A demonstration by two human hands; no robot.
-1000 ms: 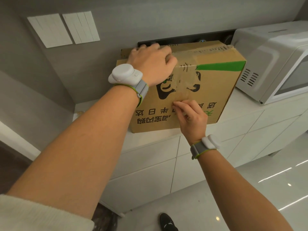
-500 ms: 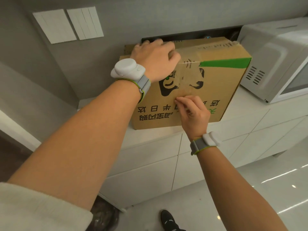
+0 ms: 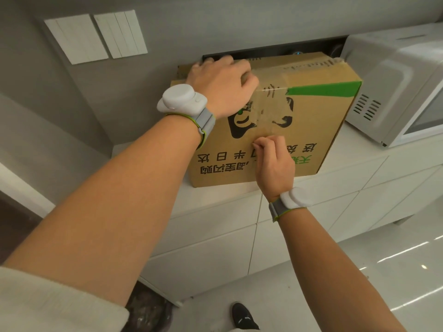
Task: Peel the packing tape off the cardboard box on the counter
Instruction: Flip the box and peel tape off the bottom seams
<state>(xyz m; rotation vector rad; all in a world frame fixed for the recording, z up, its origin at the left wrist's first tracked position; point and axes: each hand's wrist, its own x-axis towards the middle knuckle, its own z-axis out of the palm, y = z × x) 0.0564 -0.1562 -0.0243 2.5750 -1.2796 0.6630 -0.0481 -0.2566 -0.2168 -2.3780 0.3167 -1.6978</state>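
At nine o'clock in the view the left hand [image 3: 223, 86] lies over the top near edge of the cardboard box [image 3: 309, 142], its fingers curled down over the top face; it seems to be bracing the box rather than gripping anything, though the fingertips are hidden behind the knuckles, so whether they hold a bit of tape cannot be told. The box sits on the white desk [image 3: 359, 149], at about twelve o'clock from the person, its back against the wall and its printed front face toward the camera.

Down the middle of that face runs the packing tape [image 3: 271, 111], a clear glossy strip that comes over the top edge and crosses the black printed figure. It looks stuck flat along its whole visible length, with some wrinkling but no lifted flap. A second band of tape runs along the top face toward one o'clock, also in place.

At the lower end of the strip, about five o'clock from the left hand, the right hand [image 3: 275, 161] presses against the cardboard with its fingers bunched narrow, thumb and forefinger tips together at the tape's end as if picking at its edge. Whether a corner is already caught between them is too small to tell.

By this showing the task is at its very start: the end is being worked loose, and all of the peeling remains.

Further right, at two o'clock, a white microwave [image 3: 393, 92] stands just beside the box.
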